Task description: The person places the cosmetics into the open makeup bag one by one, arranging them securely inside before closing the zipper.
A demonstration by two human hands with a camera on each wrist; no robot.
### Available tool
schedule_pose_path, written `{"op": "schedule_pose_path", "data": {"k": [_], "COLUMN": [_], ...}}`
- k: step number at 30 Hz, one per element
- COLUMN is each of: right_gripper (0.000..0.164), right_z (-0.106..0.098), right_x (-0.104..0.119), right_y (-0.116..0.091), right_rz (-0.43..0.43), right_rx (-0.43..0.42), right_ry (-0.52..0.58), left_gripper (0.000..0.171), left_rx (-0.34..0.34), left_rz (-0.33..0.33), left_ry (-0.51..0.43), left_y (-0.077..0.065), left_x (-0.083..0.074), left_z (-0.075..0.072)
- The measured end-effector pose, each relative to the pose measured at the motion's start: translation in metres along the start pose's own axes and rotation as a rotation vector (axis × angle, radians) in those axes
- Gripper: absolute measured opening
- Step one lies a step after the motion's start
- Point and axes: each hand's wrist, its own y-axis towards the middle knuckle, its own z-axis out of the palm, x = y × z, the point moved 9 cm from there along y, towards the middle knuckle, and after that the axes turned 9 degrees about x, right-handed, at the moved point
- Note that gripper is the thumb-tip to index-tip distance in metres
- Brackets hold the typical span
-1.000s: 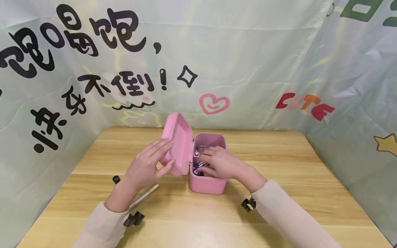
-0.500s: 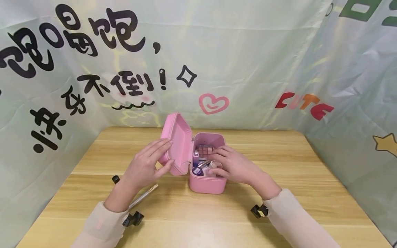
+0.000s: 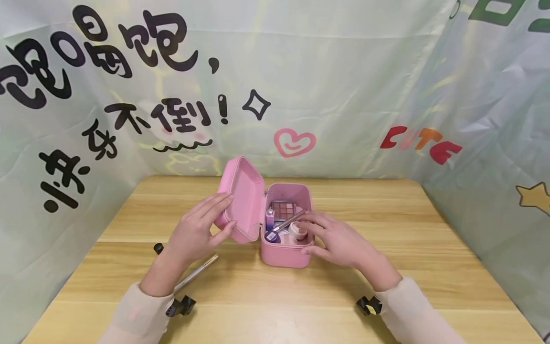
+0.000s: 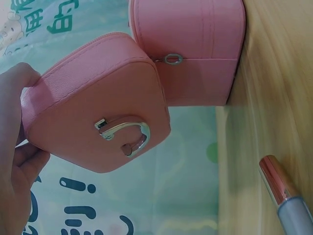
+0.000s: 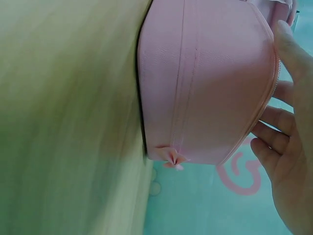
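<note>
A pink cosmetic case [image 3: 285, 257] stands on the table with its lid [image 3: 246, 200] swung up to the left. My left hand [image 3: 198, 233] holds the lid's outer edge, thumb on one side and fingers on the other, also plain in the left wrist view. Over the right rim reach the fingers of my right hand [image 3: 339, 239], loosely bent and gripping nothing. Inside the case lie an eyeshadow palette [image 3: 284, 209], a purple bottle [image 3: 269, 220], a slim silver stick [image 3: 292, 220] lying diagonally, a small white jar [image 3: 297, 231] and a dark blue round piece [image 3: 271, 236].
A slim silver tube [image 3: 196, 272] lies on the table beside my left wrist, near a black-ended item [image 3: 158, 248] partly hidden by the forearm. Behind the wooden table [image 3: 369, 205] hangs a printed cloth [image 3: 343, 95]. Black wrist mounts [image 3: 181, 306] hang below both sleeves.
My right hand has drawn back rightward from inside the case to its right rim, uncovering the contents. The silver stick now lies diagonally across them. The left hand keeps its hold on the lid.
</note>
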Motion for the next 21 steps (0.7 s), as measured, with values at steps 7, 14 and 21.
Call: {"op": "schedule_pose_path", "data": {"k": [7, 14, 21], "right_gripper": [0.067, 0.068, 0.075], "right_z": [0.002, 0.004, 0.005], "right_x": [0.006, 0.008, 0.009], "right_y": [-0.006, -0.009, -0.009], "right_rz": [-0.049, -0.052, -0.025], "right_rx": [-0.06, -0.097, -0.118], "right_ry": [-0.077, -0.125, -0.161], "left_gripper": [0.055, 0.055, 0.06], "left_rx": [-0.01, -0.012, 0.038], "left_rz": [-0.023, -0.056, -0.123], "left_ry": [0.018, 0.019, 0.027], "left_y": [-0.004, -0.012, -0.023], "left_x": [0.002, 0.005, 0.012], "left_z": [-0.003, -0.004, -0.002]}}
